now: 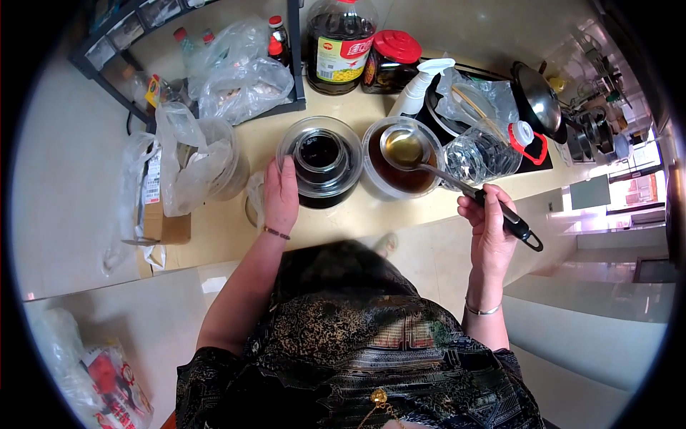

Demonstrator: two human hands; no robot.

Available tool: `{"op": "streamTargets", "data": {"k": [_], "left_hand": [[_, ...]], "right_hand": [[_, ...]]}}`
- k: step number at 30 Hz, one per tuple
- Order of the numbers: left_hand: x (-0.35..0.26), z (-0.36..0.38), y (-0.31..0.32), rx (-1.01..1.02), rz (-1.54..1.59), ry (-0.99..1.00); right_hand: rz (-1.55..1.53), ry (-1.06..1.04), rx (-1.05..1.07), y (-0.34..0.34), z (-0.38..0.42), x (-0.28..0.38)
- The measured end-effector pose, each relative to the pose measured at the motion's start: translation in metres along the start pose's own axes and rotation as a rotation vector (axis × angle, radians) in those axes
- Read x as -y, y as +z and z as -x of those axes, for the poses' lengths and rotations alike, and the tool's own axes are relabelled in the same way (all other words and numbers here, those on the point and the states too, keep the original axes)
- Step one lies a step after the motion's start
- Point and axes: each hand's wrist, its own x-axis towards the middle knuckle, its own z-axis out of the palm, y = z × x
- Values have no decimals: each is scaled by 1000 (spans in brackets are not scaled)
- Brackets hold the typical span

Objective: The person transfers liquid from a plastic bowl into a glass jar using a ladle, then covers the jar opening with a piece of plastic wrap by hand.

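The right hand [489, 222] has its grip closed around the black handle of a ladle [457, 182], whose bowl hangs over the bowl of brown liquid [400, 168] at 12 o'clock on the table [357, 214]. The left hand [281, 194] lies open-fingered against the dark jar [321, 161] (at 9 o'clock of that bowl), gripping nothing.

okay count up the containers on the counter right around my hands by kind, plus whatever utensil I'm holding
Clear tubs of dark liquid: 2, one under the left hand at, one under the ladle at
Empty clear water bottles lying down: 1
White spray bottles: 1
Ladles: 1, in the right hand
Total: 5
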Motion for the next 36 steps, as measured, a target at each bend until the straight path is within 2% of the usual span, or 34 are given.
{"op": "streamTargets", "data": {"k": [10, 14, 25, 32, 36], "left_hand": [[-2, 1, 1, -13, -20, -81], [-8, 3, 0, -50, -50, -55], [-10, 3, 0, -18, -33, -52], [-5, 2, 1, -28, -32, -45], [-8, 2, 0, -18, -49, -24]], "right_hand": [[-57, -8, 148, 26, -8, 39], [-87, 0, 212, 43, -8, 38], [102, -82, 397, 66, 2, 38], [271, -201, 475, 70, 9, 40], [417, -503, 585, 69, 7, 31]]}}
